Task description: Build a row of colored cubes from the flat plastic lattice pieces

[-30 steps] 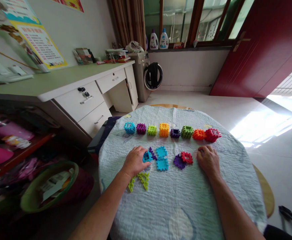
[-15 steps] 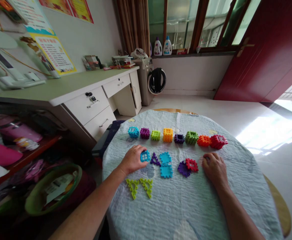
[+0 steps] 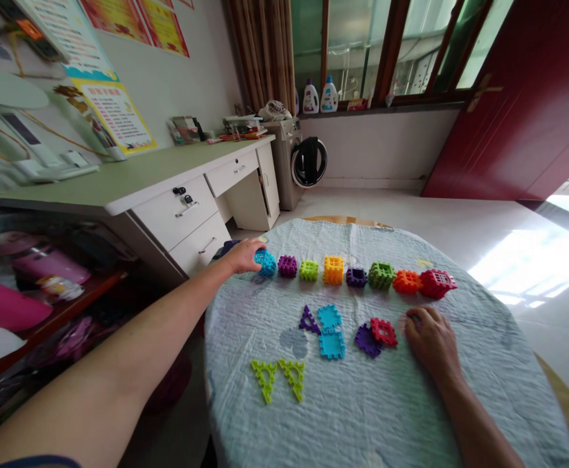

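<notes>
My left hand [image 3: 246,255] reaches to the far left of the row, its fingers closed on a light-blue window tile [image 3: 260,258] at the near face of the light-blue block stack [image 3: 267,265]. Whether tile and stack are joined I cannot tell. On the cloth at the right rests my right hand [image 3: 430,335], fingers curled in, with nothing visible in them. Nearest to it are a red square frame tile [image 3: 384,332] and the purple tile [image 3: 367,340] it overlaps. Two light-blue tiles [image 3: 332,344] and a purple triangle [image 3: 308,320] lie mid-table. Two lime triangles [image 3: 292,378] lie closer to me.
Along the row stand block stacks: purple [image 3: 287,266], lime [image 3: 308,270], yellow [image 3: 333,270], dark purple [image 3: 356,277], green [image 3: 381,275], orange [image 3: 407,281] and red [image 3: 438,283]. A pale-blue cloth [image 3: 386,416] covers the round table. Beyond are a desk [image 3: 167,162] and a washing machine [image 3: 285,162].
My left hand has carried the light-blue window tile from beside the purple triangle up and left to the light-blue stack. My right hand stays in place on the cloth. The view has shifted slightly.
</notes>
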### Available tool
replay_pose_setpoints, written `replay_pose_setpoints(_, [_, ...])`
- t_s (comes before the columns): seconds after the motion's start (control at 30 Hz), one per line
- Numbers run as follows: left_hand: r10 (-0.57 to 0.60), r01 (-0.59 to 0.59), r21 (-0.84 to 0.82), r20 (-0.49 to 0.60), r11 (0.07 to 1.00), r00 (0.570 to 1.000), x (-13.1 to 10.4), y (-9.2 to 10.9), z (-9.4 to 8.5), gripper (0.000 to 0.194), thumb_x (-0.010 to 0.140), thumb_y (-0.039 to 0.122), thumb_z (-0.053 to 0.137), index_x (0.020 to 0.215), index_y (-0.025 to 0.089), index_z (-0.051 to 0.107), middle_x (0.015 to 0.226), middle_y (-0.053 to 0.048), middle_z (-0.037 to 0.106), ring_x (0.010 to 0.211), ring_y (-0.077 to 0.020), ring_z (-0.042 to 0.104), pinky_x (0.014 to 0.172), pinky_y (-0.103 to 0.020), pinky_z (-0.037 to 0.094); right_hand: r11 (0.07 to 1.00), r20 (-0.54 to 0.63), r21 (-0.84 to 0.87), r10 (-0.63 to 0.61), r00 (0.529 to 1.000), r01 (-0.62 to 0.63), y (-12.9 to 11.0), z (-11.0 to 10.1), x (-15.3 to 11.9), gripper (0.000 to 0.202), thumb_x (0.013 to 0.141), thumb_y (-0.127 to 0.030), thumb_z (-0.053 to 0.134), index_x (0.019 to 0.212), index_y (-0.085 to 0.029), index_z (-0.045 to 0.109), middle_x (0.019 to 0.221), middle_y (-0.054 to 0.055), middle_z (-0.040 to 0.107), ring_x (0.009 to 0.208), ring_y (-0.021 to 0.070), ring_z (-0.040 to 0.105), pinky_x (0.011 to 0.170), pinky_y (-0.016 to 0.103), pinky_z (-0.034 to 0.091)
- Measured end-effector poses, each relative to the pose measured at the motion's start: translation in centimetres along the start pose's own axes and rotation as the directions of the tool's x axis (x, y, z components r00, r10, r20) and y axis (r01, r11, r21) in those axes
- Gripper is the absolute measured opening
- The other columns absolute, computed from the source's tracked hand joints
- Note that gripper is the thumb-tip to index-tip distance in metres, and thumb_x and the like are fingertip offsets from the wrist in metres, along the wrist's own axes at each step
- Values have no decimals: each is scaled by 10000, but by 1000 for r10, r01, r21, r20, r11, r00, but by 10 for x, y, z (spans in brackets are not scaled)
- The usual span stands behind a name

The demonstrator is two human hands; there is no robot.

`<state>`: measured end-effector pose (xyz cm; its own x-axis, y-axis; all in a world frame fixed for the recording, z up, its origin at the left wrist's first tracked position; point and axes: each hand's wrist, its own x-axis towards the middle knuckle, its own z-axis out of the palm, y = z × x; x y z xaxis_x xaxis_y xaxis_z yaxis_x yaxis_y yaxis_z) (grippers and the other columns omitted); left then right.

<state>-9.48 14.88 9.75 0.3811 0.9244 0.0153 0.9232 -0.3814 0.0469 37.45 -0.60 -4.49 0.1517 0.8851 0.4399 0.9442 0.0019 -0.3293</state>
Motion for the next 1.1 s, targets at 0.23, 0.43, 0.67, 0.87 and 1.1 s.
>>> replay_pose_setpoints(0.23, [-12, 8, 47, 87, 999, 996, 16, -5, 9, 538, 617, 235, 647, 1153, 184, 628, 1168, -72, 627, 1056, -255, 592, 961, -311, 442, 1000, -5, 2, -5, 1000, 5, 0, 0, 0, 202, 823, -311, 477, 900, -213, 637, 994, 82, 657, 924, 254, 569, 871, 401, 433])
replay_pose_setpoints(0.43, [-41, 29, 71, 163, 997, 986, 23, -7, 14, 599, 605, 254, 646, 1200, 198, 609, 1228, -80, 607, 1104, -276, 578, 960, -333, 452, 1000, 8, -3, -19, 1000, 19, 3, 1, 0, 198, 838, -311, 477, 902, -209, 635, 985, 76, 657, 914, 243, 574, 885, 394, 428])
replay_pose_setpoints(0.67, [0, -3, 25, 108, 1000, 994, 14, 0, 11, 780, 604, 245, 679, 1349, 144, 468, 1390, -149, 478, 1281, -320, 464, 1093, -391, 357, 1000, -7, 7, -15, 1000, 15, 1, 0, 0, 188, 826, -319, 493, 894, -218, 636, 991, 72, 657, 926, 248, 569, 862, 385, 429])
replay_pose_setpoints(0.87, [171, -182, -107, -103, 978, 980, -49, 37, 5, 543, 718, 223, 615, 1251, 191, 522, 1277, -96, 529, 1229, -267, 476, 1112, -412, 333, 1000, -6, 8, 0, 1000, 0, 2, 1, 0, 198, 820, -318, 489, 895, -217, 642, 983, 80, 652, 925, 250, 566, 854, 390, 424])
replay_pose_setpoints(1.1, [312, -218, -325, 270, 920, 911, -144, 91, 22, 358, 709, 206, 690, 1057, 208, 608, 1083, -44, 606, 1058, -227, 561, 984, -343, 429, 1000, -2, -14, 5, 1000, -5, 0, 0, 1, 217, 817, -325, 486, 893, -205, 650, 986, 92, 647, 906, 246, 558, 848, 389, 424])
